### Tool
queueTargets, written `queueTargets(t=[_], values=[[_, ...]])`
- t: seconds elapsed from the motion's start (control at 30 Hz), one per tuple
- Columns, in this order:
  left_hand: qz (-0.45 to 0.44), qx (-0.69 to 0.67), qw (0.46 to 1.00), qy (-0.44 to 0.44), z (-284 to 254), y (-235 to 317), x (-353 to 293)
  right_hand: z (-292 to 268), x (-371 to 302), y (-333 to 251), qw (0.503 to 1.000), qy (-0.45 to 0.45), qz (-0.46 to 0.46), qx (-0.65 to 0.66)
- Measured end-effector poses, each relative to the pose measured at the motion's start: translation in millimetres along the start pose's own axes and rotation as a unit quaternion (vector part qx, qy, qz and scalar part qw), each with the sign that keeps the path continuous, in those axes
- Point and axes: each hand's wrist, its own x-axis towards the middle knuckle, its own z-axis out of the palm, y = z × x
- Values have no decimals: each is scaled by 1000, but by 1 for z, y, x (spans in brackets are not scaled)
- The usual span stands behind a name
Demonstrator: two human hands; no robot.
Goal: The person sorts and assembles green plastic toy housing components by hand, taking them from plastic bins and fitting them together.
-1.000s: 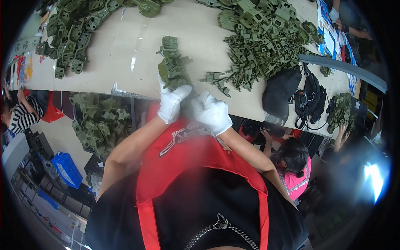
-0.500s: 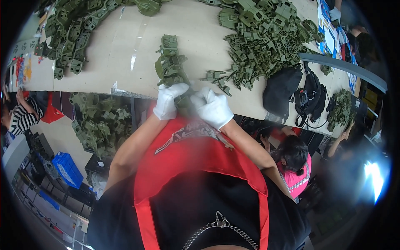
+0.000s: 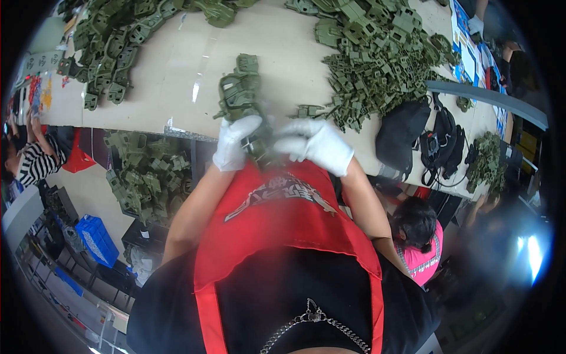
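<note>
My left hand (image 3: 234, 143), in a white glove, is closed around the near end of a long olive-green moulded plastic part (image 3: 240, 94). The part stretches away from me over the table's front edge, its near end hanging in front of my red apron. Just to its right is my gloved right hand (image 3: 318, 145), fingers stretched toward the part and spread apart, slightly blurred. Nothing shows between those fingers. A small green plastic piece (image 3: 309, 111) lies on the table beyond the right hand.
A heap of small green parts (image 3: 368, 76) covers the table's right side, with black bags (image 3: 402, 133) nearer the edge. Larger green parts (image 3: 109, 50) lie far left. Below the table's left edge stands a container of green parts (image 3: 147, 177). A person in pink (image 3: 421, 236) sits at right.
My right hand has drawn back to the right from the part, and its curled fingers have straightened. My left hand keeps its hold. One small green piece near the heap is now hidden from view.
</note>
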Motion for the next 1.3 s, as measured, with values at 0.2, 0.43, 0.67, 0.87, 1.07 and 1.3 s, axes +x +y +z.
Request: queueTargets(t=[0.2, 0.43, 0.67, 0.87, 1.07, 1.3], values=[[18, -53, 997, 57, -31, 22, -18, 17, 155, 29, 912, 257, -39, -318], [101, -17, 992, 72, -43, 24, -19, -17, 142, 10, 986, 140, -86, -1], [110, 55, 992, -3, 18, 37, -15, 24, 13, -80, 823, 242, -377, -350], [120, 61, 989, -68, 40, 40, -1, 29, -1, -79, 809, 302, -299, -407], [128, -41, 983, -122, 47, 31, 12, 16, 7, -84, 829, 316, -313, -339], [186, -63, 980, -31, 63, 58, 24, -4, 22, -85, 954, 167, -248, 23]])
